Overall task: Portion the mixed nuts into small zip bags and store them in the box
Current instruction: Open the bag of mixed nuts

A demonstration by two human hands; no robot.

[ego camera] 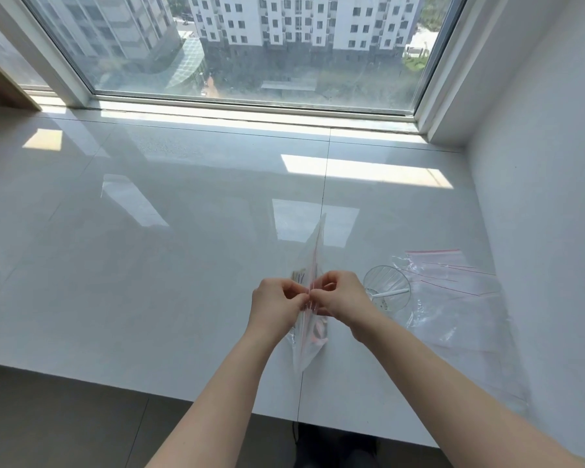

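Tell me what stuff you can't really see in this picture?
- Zip bag, head view: the left hand and right hand pinch its top and cover the middle, so its contents are unclear.
- Glass cup, head view: what lies inside is too small and see-through to name.
- Spare bags, head view: overlapping clear plastic, so they cannot be counted.
- The box and nuts: nowhere in view.

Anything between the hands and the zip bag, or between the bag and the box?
Nothing is between them: the left hand and right hand already pinch the zip bag at its red seal, held edge-on above the white sill. No box is in view, so that path cannot be judged.
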